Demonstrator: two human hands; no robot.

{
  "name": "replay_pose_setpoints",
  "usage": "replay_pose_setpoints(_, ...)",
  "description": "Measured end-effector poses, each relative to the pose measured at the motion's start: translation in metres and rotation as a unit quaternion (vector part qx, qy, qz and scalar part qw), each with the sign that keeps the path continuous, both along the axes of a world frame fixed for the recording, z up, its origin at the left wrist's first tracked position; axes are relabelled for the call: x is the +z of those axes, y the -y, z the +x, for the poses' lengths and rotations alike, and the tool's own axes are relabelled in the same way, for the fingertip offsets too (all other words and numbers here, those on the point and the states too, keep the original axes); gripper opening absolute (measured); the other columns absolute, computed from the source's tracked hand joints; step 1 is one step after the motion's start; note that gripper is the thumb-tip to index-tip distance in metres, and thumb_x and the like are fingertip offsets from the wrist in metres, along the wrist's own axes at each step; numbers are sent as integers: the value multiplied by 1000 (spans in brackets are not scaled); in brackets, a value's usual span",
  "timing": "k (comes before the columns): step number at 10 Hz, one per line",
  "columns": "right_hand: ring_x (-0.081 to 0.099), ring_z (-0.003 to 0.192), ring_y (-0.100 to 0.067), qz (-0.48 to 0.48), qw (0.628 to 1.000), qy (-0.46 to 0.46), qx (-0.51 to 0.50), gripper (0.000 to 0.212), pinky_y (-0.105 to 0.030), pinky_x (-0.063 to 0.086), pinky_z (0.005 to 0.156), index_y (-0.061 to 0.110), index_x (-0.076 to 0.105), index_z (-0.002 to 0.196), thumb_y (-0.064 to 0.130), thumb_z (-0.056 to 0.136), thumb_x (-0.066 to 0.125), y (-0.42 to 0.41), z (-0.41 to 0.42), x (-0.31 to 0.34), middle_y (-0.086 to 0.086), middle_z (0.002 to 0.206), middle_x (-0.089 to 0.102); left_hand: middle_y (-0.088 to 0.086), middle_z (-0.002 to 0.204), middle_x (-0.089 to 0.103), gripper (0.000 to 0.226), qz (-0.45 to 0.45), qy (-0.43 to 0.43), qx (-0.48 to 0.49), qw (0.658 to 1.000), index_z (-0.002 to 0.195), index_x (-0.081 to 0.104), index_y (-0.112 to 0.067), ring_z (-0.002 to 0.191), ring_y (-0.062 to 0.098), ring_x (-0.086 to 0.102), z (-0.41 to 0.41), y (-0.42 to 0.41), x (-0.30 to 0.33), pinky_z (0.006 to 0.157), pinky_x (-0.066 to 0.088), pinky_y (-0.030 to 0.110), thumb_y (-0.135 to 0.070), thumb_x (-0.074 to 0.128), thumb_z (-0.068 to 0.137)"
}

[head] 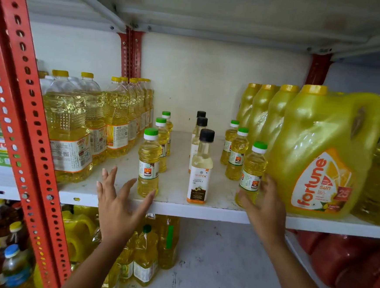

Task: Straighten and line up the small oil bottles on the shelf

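Observation:
Three rows of small bottles stand upright on the white shelf (175,201). The left row of green-capped oil bottles starts with a front bottle (149,163). The middle row has black-capped coconut oil bottles, the front one (201,167) near the shelf edge. The right row is green-capped too; its front bottle (251,173) is gripped low down by my right hand (260,199). My left hand (121,197) is spread open at the shelf edge, fingertips just beside the left front bottle's base, holding nothing.
Large clear oil bottles (69,130) fill the shelf's left side. Big yellow jugs (320,154) crowd the right, touching the right row. A red perforated upright (17,107) stands at left. More bottles (146,254) sit on the shelf below.

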State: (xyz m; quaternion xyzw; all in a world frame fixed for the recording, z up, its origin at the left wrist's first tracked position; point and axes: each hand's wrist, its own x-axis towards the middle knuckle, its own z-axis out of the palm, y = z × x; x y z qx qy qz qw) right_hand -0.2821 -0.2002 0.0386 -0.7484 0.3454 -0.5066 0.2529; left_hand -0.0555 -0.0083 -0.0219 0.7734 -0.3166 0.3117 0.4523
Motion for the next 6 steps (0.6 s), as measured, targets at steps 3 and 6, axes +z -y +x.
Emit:
replay_pose_setpoints(3, 66, 89, -26, 16, 999, -29, -22, 47, -27, 43, 67, 17, 58, 113, 38, 74, 73, 5, 5, -20, -8, 101, 73, 8, 158, 28, 73, -39, -88, -4, 995, 111, 72, -12, 150, 15, 1, -8, 10, -3, 120, 4, 48, -72, 57, 74)
replay_pose_setpoints(6, 65, 97, -27, 19, 999, -27, -13, 52, -26, 41, 71, 15, 54, 118, 35, 74, 74, 0, 2, -16, -9, 109, 70, 6, 160, 23, 72, -46, -102, -3, 994, 120, 68, -16, 148, 12, -4, -12, 9, -1, 120, 3, 47, -71, 58, 74)
